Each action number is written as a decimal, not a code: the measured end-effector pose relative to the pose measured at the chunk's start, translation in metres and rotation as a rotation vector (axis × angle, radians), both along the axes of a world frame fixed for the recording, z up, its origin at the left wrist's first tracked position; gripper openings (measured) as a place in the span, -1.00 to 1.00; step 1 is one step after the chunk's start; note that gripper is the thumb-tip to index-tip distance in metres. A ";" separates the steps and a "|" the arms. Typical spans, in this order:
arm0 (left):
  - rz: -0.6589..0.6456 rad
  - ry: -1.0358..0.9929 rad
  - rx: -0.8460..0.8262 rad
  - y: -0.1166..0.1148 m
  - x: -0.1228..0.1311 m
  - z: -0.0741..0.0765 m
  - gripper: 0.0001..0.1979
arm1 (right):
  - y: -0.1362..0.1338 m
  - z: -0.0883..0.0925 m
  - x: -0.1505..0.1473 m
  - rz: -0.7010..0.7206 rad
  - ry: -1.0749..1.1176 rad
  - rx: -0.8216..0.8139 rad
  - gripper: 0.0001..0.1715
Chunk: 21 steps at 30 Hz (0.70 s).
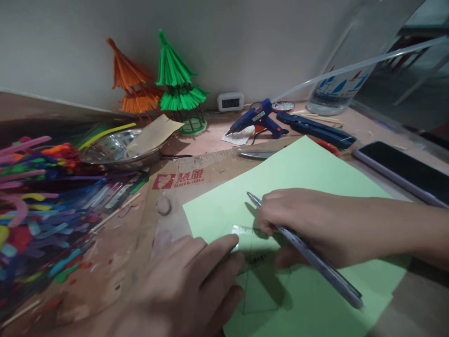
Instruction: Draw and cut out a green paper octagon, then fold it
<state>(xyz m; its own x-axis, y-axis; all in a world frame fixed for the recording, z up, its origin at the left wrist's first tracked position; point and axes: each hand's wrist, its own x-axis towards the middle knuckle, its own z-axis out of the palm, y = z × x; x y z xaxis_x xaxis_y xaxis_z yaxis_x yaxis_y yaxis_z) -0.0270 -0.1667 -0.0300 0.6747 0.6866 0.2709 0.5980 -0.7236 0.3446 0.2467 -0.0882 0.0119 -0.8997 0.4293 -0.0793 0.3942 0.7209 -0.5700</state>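
Observation:
A sheet of light green paper (315, 173) lies on a cardboard sheet, with thin pencil-like lines drawn on it. My right hand (298, 220) is closed around a silver pen (315, 262), whose tip points away to the upper left, off the paper's drawn lines. Beneath both hands is a small clear ruler (254, 241), partly covered by the fingers. My left hand (185, 285), blurred, grips the ruler's left end with bent fingers.
Colourful pipe cleaners (31, 210) heap at left beside a metal bowl (105, 150). Orange (129, 70) and green (175, 65) pipe-cleaner towers stand behind. A glue gun (257, 117), blue cutter-like tool (315, 128), phone (407, 168) and large clear bottle (336, 89) sit toward the right.

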 end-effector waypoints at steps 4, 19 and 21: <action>-0.054 0.117 0.279 0.001 -0.002 0.004 -0.69 | 0.001 -0.004 0.003 0.013 0.048 -0.012 -0.77; -0.100 0.248 0.233 -0.004 -0.006 -0.001 -0.59 | 0.007 0.003 0.005 -0.049 -0.025 0.044 -0.79; -0.115 0.275 0.230 -0.005 -0.006 -0.001 -0.56 | 0.007 0.002 0.004 -0.053 -0.010 0.045 -0.78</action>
<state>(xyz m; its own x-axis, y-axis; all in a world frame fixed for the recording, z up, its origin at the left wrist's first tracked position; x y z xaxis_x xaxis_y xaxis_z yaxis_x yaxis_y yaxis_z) -0.0333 -0.1717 -0.0315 0.8129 0.5442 0.2075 0.5558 -0.8313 0.0029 0.2505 -0.0812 0.0139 -0.8751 0.4793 -0.0671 0.4374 0.7241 -0.5332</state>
